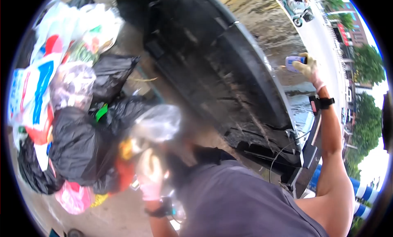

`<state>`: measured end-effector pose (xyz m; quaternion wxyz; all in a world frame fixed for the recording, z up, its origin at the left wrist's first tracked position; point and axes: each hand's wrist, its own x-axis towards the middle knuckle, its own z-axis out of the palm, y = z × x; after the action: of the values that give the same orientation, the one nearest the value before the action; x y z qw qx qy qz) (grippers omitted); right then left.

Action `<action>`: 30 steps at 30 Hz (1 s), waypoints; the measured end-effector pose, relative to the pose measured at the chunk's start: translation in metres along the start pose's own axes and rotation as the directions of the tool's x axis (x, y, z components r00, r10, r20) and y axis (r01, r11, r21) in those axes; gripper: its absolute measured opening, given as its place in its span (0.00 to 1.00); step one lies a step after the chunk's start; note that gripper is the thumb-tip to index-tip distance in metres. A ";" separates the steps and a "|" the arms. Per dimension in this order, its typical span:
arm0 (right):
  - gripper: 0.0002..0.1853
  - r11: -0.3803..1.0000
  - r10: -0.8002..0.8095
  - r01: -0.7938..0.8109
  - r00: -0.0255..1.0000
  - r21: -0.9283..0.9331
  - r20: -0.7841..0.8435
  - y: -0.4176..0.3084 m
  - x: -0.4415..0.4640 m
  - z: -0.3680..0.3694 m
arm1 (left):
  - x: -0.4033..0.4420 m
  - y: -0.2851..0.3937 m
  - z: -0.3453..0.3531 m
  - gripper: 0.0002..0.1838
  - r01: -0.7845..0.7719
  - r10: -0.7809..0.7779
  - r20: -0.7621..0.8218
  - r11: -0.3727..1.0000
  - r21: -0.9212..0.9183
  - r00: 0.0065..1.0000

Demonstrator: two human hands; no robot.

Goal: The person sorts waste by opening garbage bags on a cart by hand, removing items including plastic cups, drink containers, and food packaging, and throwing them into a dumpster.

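Observation:
My right hand (309, 71), in a pale glove, is stretched out at upper right and closed around a small white and purple can-like container (291, 63). My left hand (149, 173), also gloved, is low beside the heap of bags. Blur smears its fingers, so their grip cannot be made out. Just above it is a clear plastic bag (160, 123), and a blurred orange-yellow item (126, 149) lies close by. A full black garbage bag (80, 147) sits left of that hand.
More bags fill the left side, including a knotted black bag (112, 75), a clear bag (73, 85) and a pink bag (74, 197). A large dark, dirty bin-like body (204, 69) stands between my hands. Beyond are a road (321, 36) and a scooter (298, 12) with a person.

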<state>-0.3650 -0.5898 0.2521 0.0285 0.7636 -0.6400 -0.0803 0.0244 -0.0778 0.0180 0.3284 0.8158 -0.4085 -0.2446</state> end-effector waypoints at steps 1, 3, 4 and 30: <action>0.36 1.000 0.014 -0.014 1.000 -0.005 -0.014 -0.004 -0.004 -0.005 | 0.001 0.003 0.001 0.16 -0.007 0.007 0.010 1.000 -0.004 1.000; 0.37 0.998 0.036 -0.034 0.999 0.048 -0.033 0.007 -0.001 -0.009 | 0.003 0.006 0.002 0.17 -0.001 0.002 0.028 1.000 -0.010 1.000; 0.37 0.996 0.044 -0.041 0.998 0.078 -0.039 0.011 -0.002 -0.009 | 0.003 0.008 0.003 0.17 0.007 -0.007 0.039 1.000 -0.014 0.999; 0.37 0.965 0.133 -0.118 0.990 0.236 -0.049 0.040 -0.103 -0.016 | 0.010 0.028 0.009 0.18 -0.097 0.087 0.150 0.993 0.061 0.985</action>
<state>-0.4185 -0.4967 0.2827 -0.0353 0.7218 -0.6909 0.0218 0.0100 -0.1018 0.0314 0.2805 0.7863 -0.4770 -0.2746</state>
